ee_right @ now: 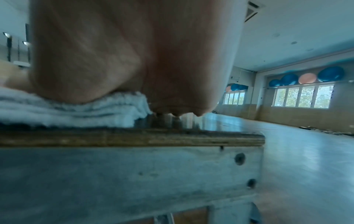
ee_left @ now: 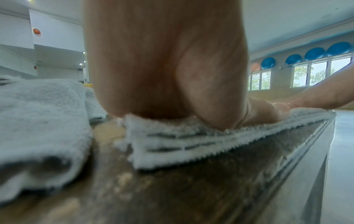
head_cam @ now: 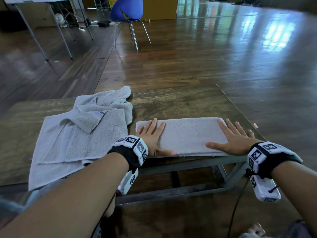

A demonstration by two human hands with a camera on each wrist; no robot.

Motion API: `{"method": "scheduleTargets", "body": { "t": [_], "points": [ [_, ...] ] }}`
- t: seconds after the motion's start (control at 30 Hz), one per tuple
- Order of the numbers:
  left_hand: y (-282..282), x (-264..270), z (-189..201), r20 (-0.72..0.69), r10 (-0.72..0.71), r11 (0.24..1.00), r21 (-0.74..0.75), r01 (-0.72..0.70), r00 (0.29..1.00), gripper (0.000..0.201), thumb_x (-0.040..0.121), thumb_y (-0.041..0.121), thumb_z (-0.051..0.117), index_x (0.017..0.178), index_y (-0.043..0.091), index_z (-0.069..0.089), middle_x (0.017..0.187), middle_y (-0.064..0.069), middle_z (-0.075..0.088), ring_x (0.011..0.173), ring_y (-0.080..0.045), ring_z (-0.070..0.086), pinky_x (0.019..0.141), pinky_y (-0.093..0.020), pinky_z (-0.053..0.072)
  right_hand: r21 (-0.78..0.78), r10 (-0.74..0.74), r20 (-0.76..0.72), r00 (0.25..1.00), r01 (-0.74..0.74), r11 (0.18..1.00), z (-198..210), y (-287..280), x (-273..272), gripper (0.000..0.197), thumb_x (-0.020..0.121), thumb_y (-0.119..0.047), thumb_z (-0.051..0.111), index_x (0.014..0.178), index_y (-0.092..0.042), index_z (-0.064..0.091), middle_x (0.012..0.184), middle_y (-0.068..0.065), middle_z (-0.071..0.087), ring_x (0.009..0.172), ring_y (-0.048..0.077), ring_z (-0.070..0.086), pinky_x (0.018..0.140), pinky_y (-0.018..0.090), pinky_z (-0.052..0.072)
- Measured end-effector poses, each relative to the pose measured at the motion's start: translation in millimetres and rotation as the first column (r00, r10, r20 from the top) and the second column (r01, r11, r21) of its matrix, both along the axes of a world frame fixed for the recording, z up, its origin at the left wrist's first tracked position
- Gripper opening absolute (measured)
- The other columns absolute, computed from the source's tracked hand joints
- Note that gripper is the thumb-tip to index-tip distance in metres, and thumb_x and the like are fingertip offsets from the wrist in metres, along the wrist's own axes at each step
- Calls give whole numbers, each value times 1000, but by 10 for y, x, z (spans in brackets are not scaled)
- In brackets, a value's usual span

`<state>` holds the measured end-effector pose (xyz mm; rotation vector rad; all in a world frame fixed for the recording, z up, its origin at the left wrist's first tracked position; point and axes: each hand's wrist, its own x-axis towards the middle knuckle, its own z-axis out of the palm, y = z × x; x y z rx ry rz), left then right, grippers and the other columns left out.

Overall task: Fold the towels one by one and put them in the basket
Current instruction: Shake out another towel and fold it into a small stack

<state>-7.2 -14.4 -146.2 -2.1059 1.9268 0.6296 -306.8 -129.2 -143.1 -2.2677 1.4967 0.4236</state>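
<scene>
A pale grey towel (head_cam: pixel 187 134), folded into a long strip, lies along the near edge of the low wooden table (head_cam: pixel 180 102). My left hand (head_cam: pixel 151 134) presses flat on its left end with the fingers straight, and my right hand (head_cam: pixel 233 136) presses flat on its right end, its outer fingers reaching past the towel onto the table. The left wrist view shows the palm (ee_left: pixel 162 75) on the stacked layers of the folded towel (ee_left: pixel 172 142). In the right wrist view the palm (ee_right: pixel 114 60) rests on the folded towel's end (ee_right: pixel 86 112). No basket is in view.
A crumpled heap of unfolded grey towels (head_cam: pixel 82 134) covers the table's left half and hangs over the near edge. A blue chair (head_cam: pixel 127 12) and another table's metal legs (head_cam: pixel 56 30) stand on the wooden floor beyond. A black cable (head_cam: pixel 235 208) hangs below my right wrist.
</scene>
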Motion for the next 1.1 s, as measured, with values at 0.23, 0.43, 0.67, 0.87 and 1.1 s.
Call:
{"method": "scheduleTargets", "body": {
  "t": [0.23, 0.43, 0.67, 0.87, 1.1],
  "points": [
    [12, 132, 250, 27, 139, 989, -48, -137, 990, 104, 70, 94, 24, 157, 40, 2, 167, -10, 1, 153, -34, 4, 122, -57, 6, -477, 158, 141, 977, -73, 876, 284, 229, 413, 65, 88, -66, 50, 140, -29, 44, 143, 4, 43, 136, 23, 34, 109, 47, 36],
    [135, 108, 372, 74, 171, 984, -63, -166, 983, 75, 88, 67, 50, 152, 37, 25, 156, -17, 27, 144, -37, 28, 116, -54, 27, -182, 124, 172, 977, -93, 979, 221, 611, 850, 45, 94, -46, 53, 133, -24, 45, 104, 5, 59, 97, 26, 62, 89, 43, 52],
    [223, 21, 562, -275, 184, 975, -71, -211, 944, 41, 87, 28, 64, 126, 26, 52, 124, -4, 60, 102, -22, 59, 88, -34, 50, -246, 147, 230, 962, -88, 965, 288, 600, 891, 40, 98, -35, 49, 135, -21, 45, 134, 9, 43, 127, 30, 43, 105, 45, 42],
    [225, -127, 744, -604, 139, 978, -40, -204, 785, 37, 84, 2, 62, 120, 13, 60, 98, -12, 66, 75, -18, 59, 72, -33, 51, -229, 201, 219, 955, -150, 962, 275, 593, 854, 24, 101, -29, 44, 121, -25, 56, 112, 1, 45, 114, 24, 49, 96, 36, 42],
    [192, -179, 626, -184, -46, 987, -157, 16, 982, 43, 83, -6, 63, 112, 26, 67, 116, -3, 37, 99, -27, 58, 79, -34, 54, -188, 299, 261, 918, -255, 948, 166, 562, 600, 58, 95, -4, 45, 151, -19, 37, 159, 4, 26, 146, 24, 27, 121, 35, 24]
  ]
}}
